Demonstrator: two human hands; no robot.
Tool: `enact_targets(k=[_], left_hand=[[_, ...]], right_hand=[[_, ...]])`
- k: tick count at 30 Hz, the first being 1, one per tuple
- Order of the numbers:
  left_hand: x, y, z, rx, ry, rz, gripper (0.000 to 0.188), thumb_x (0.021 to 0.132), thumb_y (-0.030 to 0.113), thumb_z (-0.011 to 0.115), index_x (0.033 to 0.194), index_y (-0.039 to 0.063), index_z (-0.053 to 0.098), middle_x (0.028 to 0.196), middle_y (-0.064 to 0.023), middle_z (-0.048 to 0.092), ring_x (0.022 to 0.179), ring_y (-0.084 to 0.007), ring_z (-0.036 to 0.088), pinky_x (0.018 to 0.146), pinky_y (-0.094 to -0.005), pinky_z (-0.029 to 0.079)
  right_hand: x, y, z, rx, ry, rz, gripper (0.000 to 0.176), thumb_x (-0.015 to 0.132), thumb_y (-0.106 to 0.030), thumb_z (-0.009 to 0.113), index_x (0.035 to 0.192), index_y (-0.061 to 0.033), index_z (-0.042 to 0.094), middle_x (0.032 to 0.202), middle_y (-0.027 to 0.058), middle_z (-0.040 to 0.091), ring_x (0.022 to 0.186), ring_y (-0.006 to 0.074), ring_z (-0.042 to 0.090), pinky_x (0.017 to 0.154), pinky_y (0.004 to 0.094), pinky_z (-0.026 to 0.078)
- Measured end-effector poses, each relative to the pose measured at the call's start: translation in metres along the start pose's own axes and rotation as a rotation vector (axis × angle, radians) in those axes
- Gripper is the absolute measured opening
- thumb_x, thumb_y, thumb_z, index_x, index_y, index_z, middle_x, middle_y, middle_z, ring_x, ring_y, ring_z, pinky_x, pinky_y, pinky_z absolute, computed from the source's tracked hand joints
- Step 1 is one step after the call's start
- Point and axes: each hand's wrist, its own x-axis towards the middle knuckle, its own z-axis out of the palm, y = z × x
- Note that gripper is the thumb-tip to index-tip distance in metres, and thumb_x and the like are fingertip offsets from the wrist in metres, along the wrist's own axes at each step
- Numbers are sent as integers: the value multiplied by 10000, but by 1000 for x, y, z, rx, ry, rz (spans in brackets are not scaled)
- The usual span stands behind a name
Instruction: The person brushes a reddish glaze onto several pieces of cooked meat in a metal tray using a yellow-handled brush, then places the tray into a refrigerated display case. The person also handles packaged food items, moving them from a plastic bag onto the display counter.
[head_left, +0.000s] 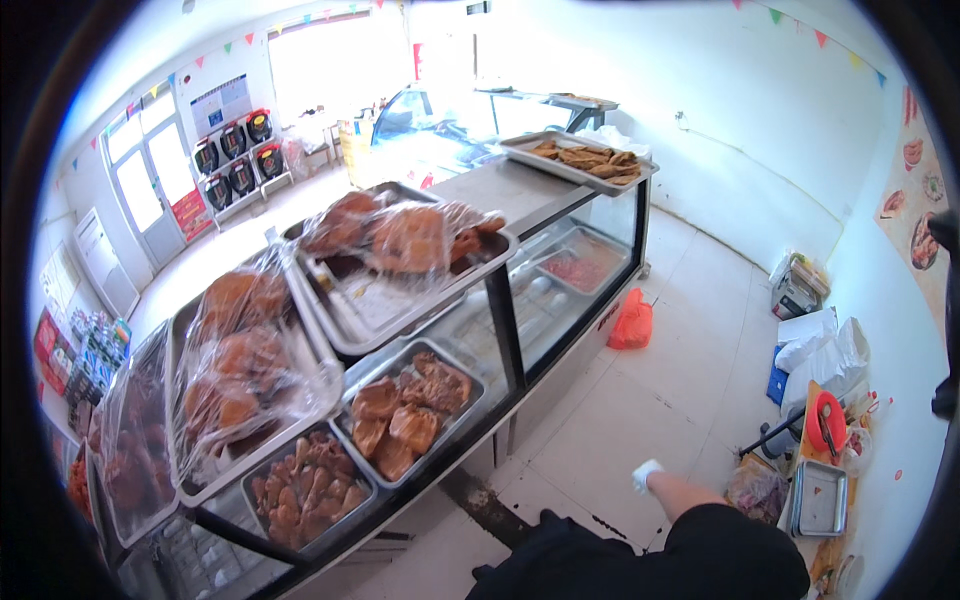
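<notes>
My right hand (646, 476), in a white glove, hangs low over the tiled floor at the bottom of the view. It touches nothing that I can see; its fingers are too small and blurred to read. My left hand is out of view. Before me runs a glass display counter (510, 322) with metal trays inside and on top. Cooked poultry under plastic film fills a left tray (240, 352) and part of another tray (412, 240). Inside lie a tray of drumsticks (307, 487) and a tray of browned meat pieces (409, 412).
A tray of brown food pieces (585, 159) sits at the counter's far end. On the floor beside the counter stands a red plastic bag (631, 321). Along the right wall are white bags (825, 360), a red basin (826, 424) and stacked metal trays (821, 499).
</notes>
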Motion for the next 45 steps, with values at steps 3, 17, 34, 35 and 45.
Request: enact_targets(k=[3,17,34,35,45], left_hand=[[9,0,18,14,-58,-16,443,1101,422,525,1389,110,651,1378,-116,675,1311,-321,594,1132,-531,505],[-62,-80,206,293,-162,203,477,1094,230,546,1476,-51,491,1462,-212,610,1264,-433,644,1050,-570,569],[-507,-107,825,455,-1339,677,649,1159,457,422,1651,35,391,1667,-211,443,1544,-360,425,1279,-508,356],[-520,-104,846,389,-1378,571,700,1164,513,383,1681,42,340,1710,-221,382,1597,-367,350,1320,-513,289],[-552,-273,997,669,-2008,36,625,1160,351,364,1656,-29,348,1639,-229,470,1448,-366,537,1239,-480,434]], right_hand=[[-1,-12,38,-120,-267,-195,352,968,-373,679,1166,-113,811,1170,112,816,1022,310,788,863,478,618],[-31,-128,-107,311,-142,-618,438,946,-394,671,1256,-109,794,1138,121,818,1006,294,771,945,404,591],[-28,103,-163,771,94,-136,349,932,-342,605,998,-62,804,956,176,795,862,340,747,816,476,577],[-33,113,-155,838,86,-59,329,946,-326,612,1017,-69,805,946,142,800,846,281,756,805,446,583],[-83,286,-90,639,136,414,335,900,-296,649,1027,-42,827,1026,177,806,867,381,766,814,474,600]])
